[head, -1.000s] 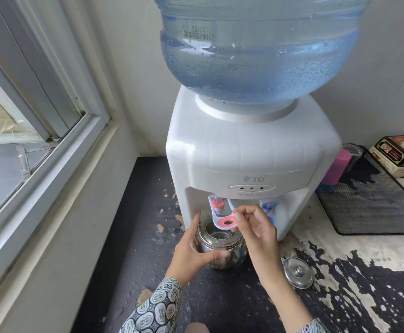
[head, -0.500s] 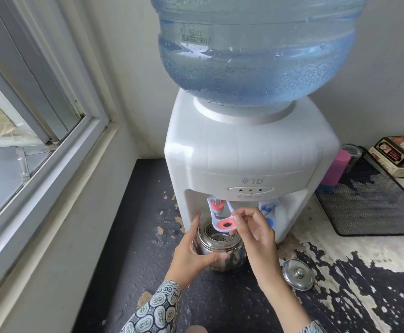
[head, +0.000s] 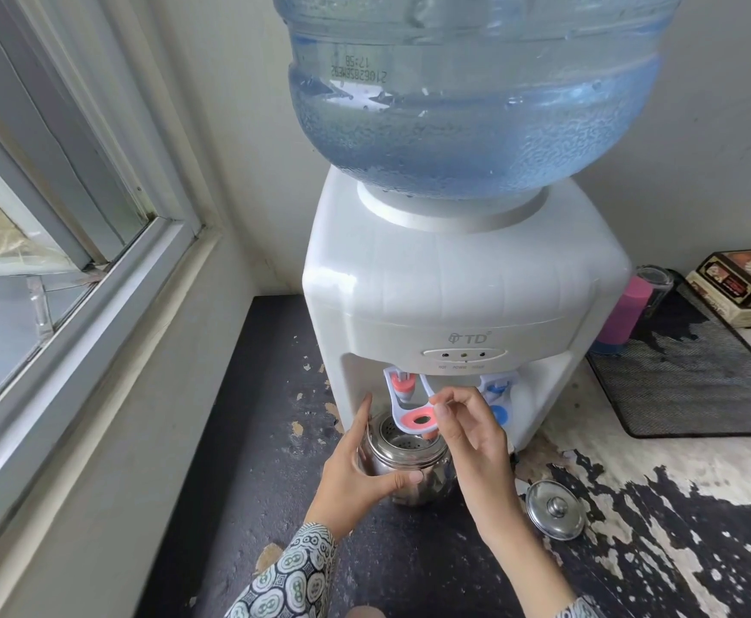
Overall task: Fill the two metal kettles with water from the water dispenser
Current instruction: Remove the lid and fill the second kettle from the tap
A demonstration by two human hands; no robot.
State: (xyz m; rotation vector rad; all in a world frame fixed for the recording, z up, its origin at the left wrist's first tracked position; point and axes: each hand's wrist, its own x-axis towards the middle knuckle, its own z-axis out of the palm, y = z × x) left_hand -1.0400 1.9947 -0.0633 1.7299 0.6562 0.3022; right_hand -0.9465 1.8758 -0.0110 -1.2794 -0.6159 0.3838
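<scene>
A white water dispenser with a large blue bottle on top stands on the counter. An open metal kettle with a strainer inside sits under the red tap. My left hand grips the kettle's left side, thumb across its front. My right hand pinches the red tap's white lever between thumb and fingers. The kettle's metal lid lies on the counter to the right. Only one kettle is in view.
A blue tap is right of the red one. A window frame runs along the left. Behind the dispenser to the right are a pink bottle, a dark mat and a printed box. The counter's dark coating is peeling.
Both hands keep the same hold on kettle and lever. The camera has shifted slightly, and the view has drifted a little; nothing else has visibly moved.
</scene>
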